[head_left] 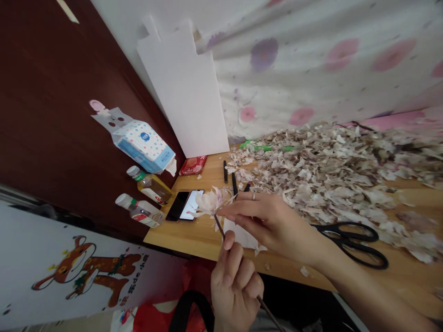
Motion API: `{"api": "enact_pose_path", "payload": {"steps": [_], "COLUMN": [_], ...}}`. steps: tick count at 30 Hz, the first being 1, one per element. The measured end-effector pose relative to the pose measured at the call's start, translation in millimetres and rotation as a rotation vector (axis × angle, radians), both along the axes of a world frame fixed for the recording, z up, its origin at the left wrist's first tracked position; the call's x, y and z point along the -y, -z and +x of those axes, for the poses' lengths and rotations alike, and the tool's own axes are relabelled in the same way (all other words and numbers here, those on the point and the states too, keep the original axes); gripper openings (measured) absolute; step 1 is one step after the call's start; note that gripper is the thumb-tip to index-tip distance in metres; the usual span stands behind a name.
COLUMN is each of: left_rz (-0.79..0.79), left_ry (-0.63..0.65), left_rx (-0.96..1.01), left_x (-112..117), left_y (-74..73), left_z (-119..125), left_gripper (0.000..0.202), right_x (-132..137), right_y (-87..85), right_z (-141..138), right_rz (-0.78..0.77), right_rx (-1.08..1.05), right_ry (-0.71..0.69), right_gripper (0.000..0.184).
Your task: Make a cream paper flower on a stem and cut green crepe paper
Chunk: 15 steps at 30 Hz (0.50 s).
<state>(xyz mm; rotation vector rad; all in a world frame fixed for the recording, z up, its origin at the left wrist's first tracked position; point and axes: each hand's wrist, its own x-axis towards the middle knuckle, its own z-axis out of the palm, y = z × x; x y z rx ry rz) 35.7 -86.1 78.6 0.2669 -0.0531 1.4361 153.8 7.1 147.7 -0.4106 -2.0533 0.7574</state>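
My left hand point(235, 283) is closed around a thin dark stick point(219, 227), held upright near the table's front edge. A pale papery flower head point(212, 201) sits on the stick's top end. My right hand point(273, 223) reaches in from the right, with its fingers pinched on the flower head's right side just above the stick. A ring shows on one finger of that hand.
A large heap of pale husk scraps point(339, 170) covers the wooden table point(194, 235) at right. Black scissors point(360, 242) lie beside my right forearm. Two phones point(185, 205), two bottles point(145, 198), a tissue pack point(145, 145), black pens point(230, 177) and a white board point(190, 92) stand at left.
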Motion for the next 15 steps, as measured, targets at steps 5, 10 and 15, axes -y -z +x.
{"api": "enact_pose_path", "payload": {"steps": [5, 10, 15], "left_rz": [-0.028, -0.007, -0.008], "left_ry": [-0.014, 0.020, 0.035], "left_rx": [-0.039, 0.048, 0.046], "left_x": [0.6, -0.4, -1.4], "left_y": [0.3, -1.6, -0.9], "left_z": [0.9, -0.3, 2.4], "left_gripper": [0.008, 0.009, 0.009], "right_x": [-0.3, -1.0, -2.2], "right_y": [1.1, 3.0, 2.5], "right_z": [0.8, 5.8, 7.9], "right_rz": [-0.008, 0.001, -0.019], "right_rx": [0.013, -0.062, -0.019], "right_ry": [0.025, 0.014, 0.001], "right_gripper": [0.026, 0.022, 0.024]}}
